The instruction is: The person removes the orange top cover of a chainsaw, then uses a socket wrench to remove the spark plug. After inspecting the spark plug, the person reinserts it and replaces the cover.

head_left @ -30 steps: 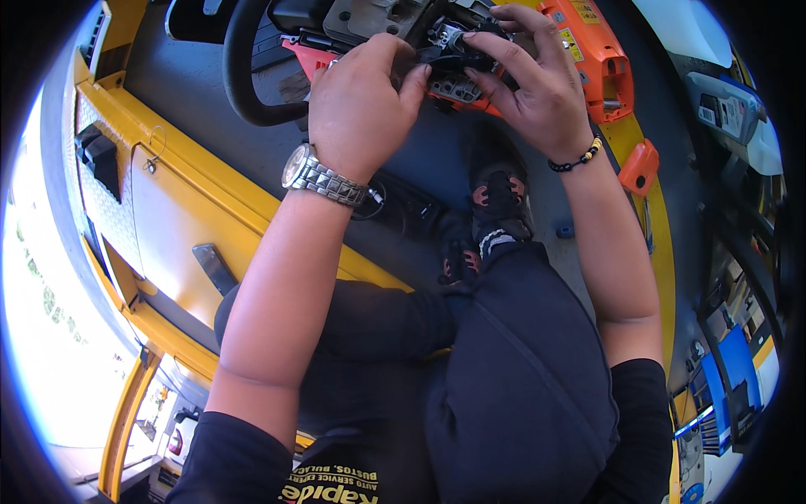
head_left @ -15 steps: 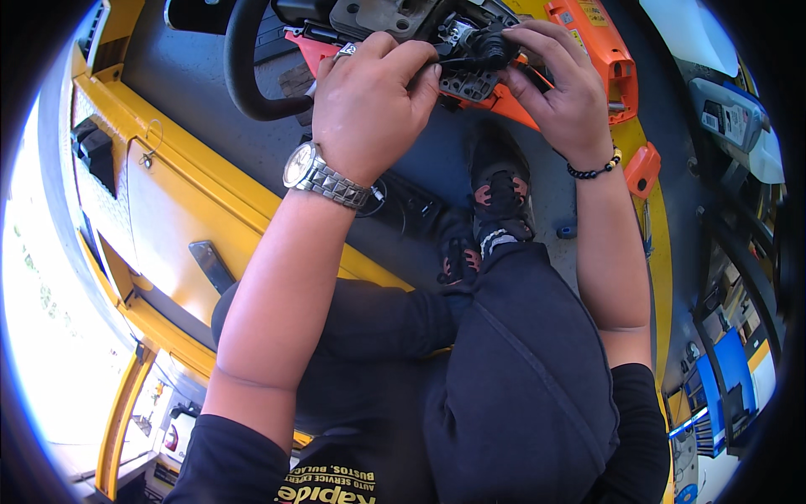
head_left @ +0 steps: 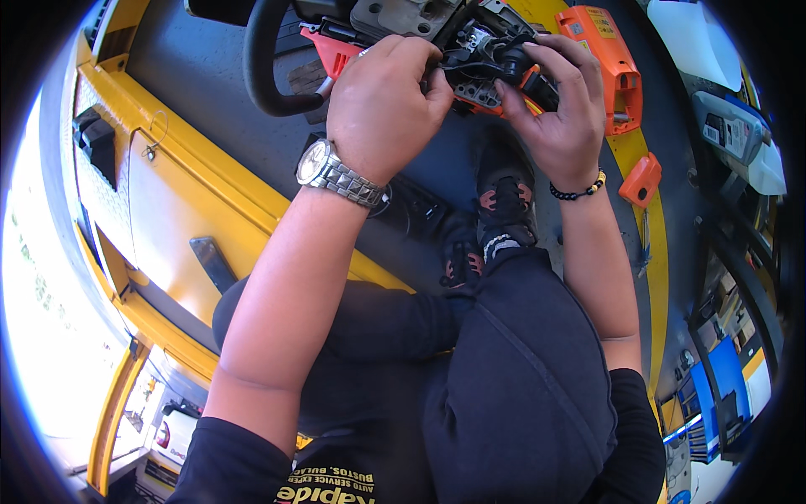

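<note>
A partly opened chainsaw (head_left: 413, 17) lies on the floor at the top of the view, its curved black handle (head_left: 254, 63) on the left. Inside its body, metal and black parts are exposed. My left hand (head_left: 384, 109) reaches to the near left of the opening with thumb and forefinger pinched together; what they hold is hidden. On the right, the fingers and thumb of my right hand (head_left: 564, 118) are closed around a black ribbed rubber part (head_left: 510, 63) in the opening. A loose orange cover (head_left: 601, 71) lies just beyond that hand.
A small orange cap (head_left: 641, 179) lies to the right, near a thin metal tool (head_left: 645, 244). Bluish and white jugs (head_left: 729, 126) stand at the far right. A phone (head_left: 211, 262) rests on the yellow structure (head_left: 193, 202) at left. My shoes (head_left: 505, 197) are below the saw.
Both hands remain at the chainsaw opening. My left hand sits slightly farther right, and my right hand a little lower. The whole view has shifted slightly.
</note>
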`<state>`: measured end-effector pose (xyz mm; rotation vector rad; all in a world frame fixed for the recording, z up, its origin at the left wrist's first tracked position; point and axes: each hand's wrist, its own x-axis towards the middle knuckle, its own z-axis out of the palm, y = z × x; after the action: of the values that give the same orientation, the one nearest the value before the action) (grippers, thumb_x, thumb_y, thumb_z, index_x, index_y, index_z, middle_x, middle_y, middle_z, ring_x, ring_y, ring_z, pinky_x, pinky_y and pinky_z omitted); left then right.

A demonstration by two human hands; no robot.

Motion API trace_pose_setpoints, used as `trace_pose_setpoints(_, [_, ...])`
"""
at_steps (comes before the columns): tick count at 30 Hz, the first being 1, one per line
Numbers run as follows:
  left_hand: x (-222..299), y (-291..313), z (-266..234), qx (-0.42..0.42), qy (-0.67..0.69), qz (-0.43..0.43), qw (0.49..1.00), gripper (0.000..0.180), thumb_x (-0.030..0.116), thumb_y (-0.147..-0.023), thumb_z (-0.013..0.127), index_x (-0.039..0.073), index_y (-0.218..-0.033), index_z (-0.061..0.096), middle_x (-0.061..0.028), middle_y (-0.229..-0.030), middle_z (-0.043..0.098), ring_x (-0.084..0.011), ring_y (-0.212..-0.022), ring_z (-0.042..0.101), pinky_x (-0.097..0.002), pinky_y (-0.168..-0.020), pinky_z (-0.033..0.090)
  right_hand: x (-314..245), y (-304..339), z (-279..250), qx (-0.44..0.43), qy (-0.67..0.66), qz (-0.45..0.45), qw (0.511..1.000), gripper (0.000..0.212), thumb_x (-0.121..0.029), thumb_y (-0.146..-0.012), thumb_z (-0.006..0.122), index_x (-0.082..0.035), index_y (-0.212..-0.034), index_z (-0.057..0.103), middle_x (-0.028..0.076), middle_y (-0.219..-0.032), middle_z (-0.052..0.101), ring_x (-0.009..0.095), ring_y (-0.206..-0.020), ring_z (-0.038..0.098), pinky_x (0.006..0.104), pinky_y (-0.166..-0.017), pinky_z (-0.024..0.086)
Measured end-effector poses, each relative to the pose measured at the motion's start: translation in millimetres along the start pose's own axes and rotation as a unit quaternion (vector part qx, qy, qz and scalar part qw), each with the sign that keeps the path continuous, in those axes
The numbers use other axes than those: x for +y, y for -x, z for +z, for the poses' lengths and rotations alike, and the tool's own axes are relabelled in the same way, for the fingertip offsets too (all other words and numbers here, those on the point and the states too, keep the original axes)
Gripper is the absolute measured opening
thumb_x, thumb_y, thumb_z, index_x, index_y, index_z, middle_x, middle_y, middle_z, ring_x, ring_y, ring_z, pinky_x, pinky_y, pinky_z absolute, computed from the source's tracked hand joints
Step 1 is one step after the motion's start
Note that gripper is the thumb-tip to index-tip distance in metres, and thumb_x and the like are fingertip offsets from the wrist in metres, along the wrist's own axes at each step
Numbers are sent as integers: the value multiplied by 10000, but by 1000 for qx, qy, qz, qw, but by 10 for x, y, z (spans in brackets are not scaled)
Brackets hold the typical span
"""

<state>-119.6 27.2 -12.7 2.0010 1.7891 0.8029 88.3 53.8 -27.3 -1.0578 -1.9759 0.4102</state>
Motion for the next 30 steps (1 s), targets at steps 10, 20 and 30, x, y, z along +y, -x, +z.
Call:
trace_pose_setpoints(10, [-43,21,27,28,-37,58,997,85,181,-863,704,100,-885,719,-67,-827,685,-313,-745,676,-411,-702,551,481,62,-343,36,94,108,989,447,-290,-884,782,-46,-1239,663,146,-1288,601,268,-1121,628,380,-942,530])
trace_pose_setpoints(20, [-35,-17,-37,-23,-6,34,999,240,245,-836,746,111,-1035,730,-63,-846,722,-274,-769,701,-394,-698,536,2131,993,-1031,-103,211,456,859,1259,-698,-669,828,-97,-1612,250,254,-1542,386,416,-1402,449,487,-1152,396])
trace_pose_setpoints(30, [67,-94,-249,24,-8,5,1000,261,252,-837,793,62,-1010,747,-64,-792,733,-219,-720,715,-310,-659,550,1703,801,-1101,-60,235,350,905,1189,-520,-665,915,-51,-1566,296,232,-1474,451,384,-1327,503,471,-1126,415])
